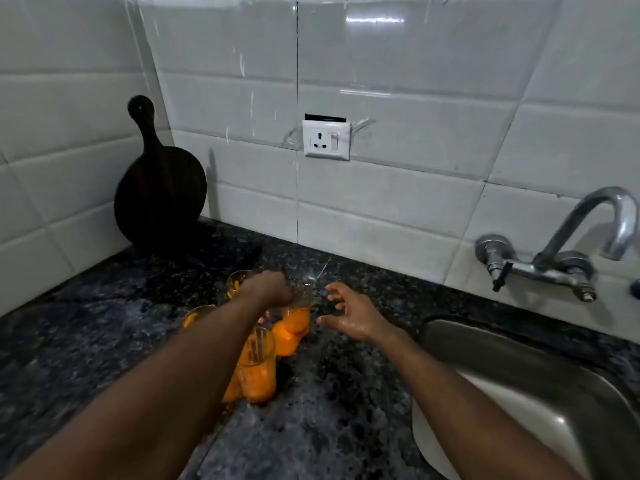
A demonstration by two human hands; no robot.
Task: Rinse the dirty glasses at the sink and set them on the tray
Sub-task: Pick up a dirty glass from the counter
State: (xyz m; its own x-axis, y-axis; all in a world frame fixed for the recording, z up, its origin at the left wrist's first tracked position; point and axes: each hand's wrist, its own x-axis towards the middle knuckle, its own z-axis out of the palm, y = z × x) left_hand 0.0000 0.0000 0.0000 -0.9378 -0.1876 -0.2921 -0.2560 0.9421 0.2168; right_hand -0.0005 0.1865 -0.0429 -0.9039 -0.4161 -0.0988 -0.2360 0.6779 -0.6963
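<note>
The sink (pixel 519 358) is cut off at right, partly behind the right arm. 4 orange-stained glasses (pixel 258 368) cluster on the tabletop (pixel 346 393), 1 half hidden under the left arm. The left hand (pixel 268 287) grips the right glass (pixel 298 315) from above, its fingers hidden. The right hand (pixel 349 313) hovers open just beside it. Open tabletop stretches left to the wall (pixel 52 202).
</note>
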